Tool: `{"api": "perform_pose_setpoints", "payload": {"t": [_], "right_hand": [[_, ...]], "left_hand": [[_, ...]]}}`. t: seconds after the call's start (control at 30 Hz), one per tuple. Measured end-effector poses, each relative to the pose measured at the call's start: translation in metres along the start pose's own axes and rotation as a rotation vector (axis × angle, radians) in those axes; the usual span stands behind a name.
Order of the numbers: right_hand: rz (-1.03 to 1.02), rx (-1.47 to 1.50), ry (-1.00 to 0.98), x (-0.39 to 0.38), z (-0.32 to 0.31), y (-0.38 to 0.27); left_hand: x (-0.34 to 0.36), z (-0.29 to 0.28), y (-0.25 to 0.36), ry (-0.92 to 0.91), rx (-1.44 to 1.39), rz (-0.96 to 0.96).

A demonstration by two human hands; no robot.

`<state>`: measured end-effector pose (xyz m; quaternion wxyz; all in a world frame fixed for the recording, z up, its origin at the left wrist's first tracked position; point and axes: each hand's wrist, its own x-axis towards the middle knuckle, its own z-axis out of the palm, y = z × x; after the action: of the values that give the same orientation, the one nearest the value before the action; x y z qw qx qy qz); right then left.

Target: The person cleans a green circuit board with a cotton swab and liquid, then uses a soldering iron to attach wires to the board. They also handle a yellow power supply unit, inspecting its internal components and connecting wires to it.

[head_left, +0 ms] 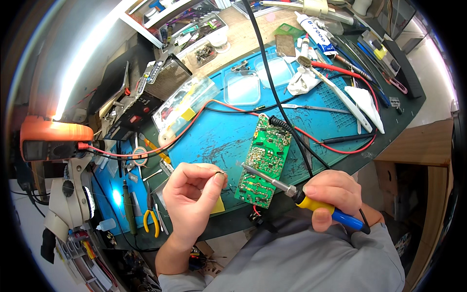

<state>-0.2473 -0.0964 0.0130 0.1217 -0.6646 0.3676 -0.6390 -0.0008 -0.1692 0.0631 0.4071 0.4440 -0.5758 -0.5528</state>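
My right hand (331,194) grips a yellow-and-blue soldering iron (346,219), its metal barrel angled up-left across a green circuit board (262,155) on the blue mat (209,136). My left hand (194,202) is closed in a pinch just left of the board, thumb and forefinger on a small dark item (220,175) too small to name. A black cable (279,104) crosses over the board's upper right, where a coiled cord (281,124) also lies.
At left stand an orange multimeter (51,134), a microscope stand (73,185) and yellow pliers (151,224). A boxy device (146,97), clear lidded boxes (185,107) and small trays (241,87) sit behind. Brushes (348,100), probes (343,138), a glue tube (314,34) and several tools crowd the right.
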Motion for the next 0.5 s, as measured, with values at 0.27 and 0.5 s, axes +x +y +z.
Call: {"api": "perform_pose_setpoints", "payload": {"t": [0.27, 0.5], "right_hand": [[0.291, 0.273, 0.094, 0.002, -0.014, -0.015], [0.141, 0.280, 0.346, 0.126, -0.070, -0.031]], "left_hand": [[0.003, -0.010, 0.005, -0.035, -0.254, -0.100], [0.001, -0.007, 0.011, -0.009, -0.225, -0.048]]}}
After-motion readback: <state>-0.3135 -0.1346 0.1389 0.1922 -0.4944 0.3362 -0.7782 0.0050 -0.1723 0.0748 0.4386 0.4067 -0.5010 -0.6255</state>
